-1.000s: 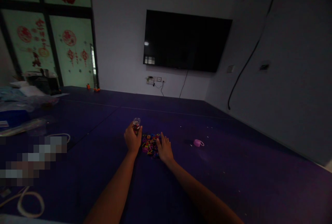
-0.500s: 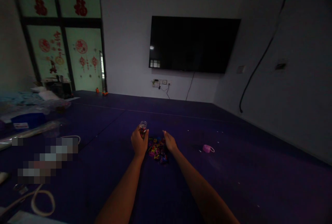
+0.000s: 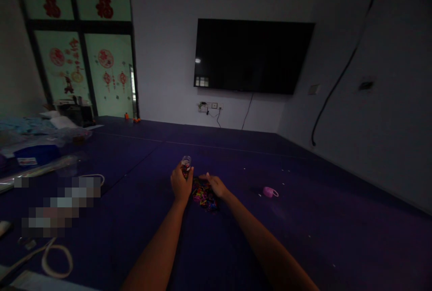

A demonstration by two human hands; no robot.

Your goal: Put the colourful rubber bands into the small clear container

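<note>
Looks like a home, probably a living room. Big black flat-screen TV (image 3: 253, 57) wall-mounted, upper center; plain pale wall (image 3: 162, 57) behind it. White wall sockets (image 3: 214, 105) with thin dark leads just below the screen. Upper left: dark-framed, pale green glass panels (image 3: 110, 95) with red Chinese-character decorations (image 3: 104, 6), festive household style. Thick black cable (image 3: 340, 75) runs loose down the right-hand wall. Wide dark purple-blue surface (image 3: 151, 219) reaches the walls; can't tell if it's flooring or a mat. Domestic clutter at left: crumpled clear plastic wrapping (image 3: 64, 136), blue container (image 3: 36, 154) with a white label. Dim light.
</note>
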